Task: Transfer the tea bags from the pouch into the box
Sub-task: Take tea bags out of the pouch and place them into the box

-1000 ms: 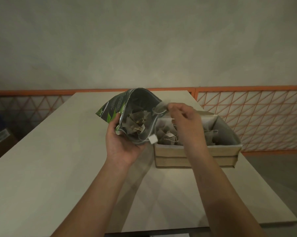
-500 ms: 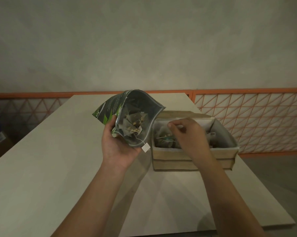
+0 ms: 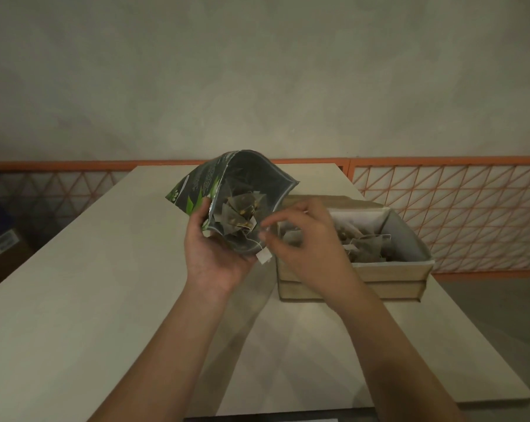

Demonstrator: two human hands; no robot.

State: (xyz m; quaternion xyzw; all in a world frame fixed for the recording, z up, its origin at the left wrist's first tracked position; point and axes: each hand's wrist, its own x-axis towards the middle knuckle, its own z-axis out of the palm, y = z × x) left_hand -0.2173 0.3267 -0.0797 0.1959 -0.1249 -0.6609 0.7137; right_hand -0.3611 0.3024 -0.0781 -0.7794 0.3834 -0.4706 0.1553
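Observation:
My left hand (image 3: 218,254) grips a dark green and black pouch (image 3: 227,190) from below, its mouth tilted open toward me. Several pyramid tea bags (image 3: 242,211) lie inside it, and one white paper tag (image 3: 264,256) dangles on a string over the pouch's lower lip. My right hand (image 3: 306,242) hovers at the pouch mouth, in front of the left end of the box, fingers spread and curled with nothing held. The tan cardboard box (image 3: 391,275) stands on the table to the right and holds several tea bags (image 3: 364,245).
The box sits near the right edge of a pale table (image 3: 74,300). An orange metal lattice fence (image 3: 455,208) runs behind and to the right. A cardboard carton (image 3: 1,245) stands on the floor at far left.
My right hand carried a tea bag from the pouch into the box, let it go, and has come back left to the pouch mouth. The pouch stayed in my left hand.

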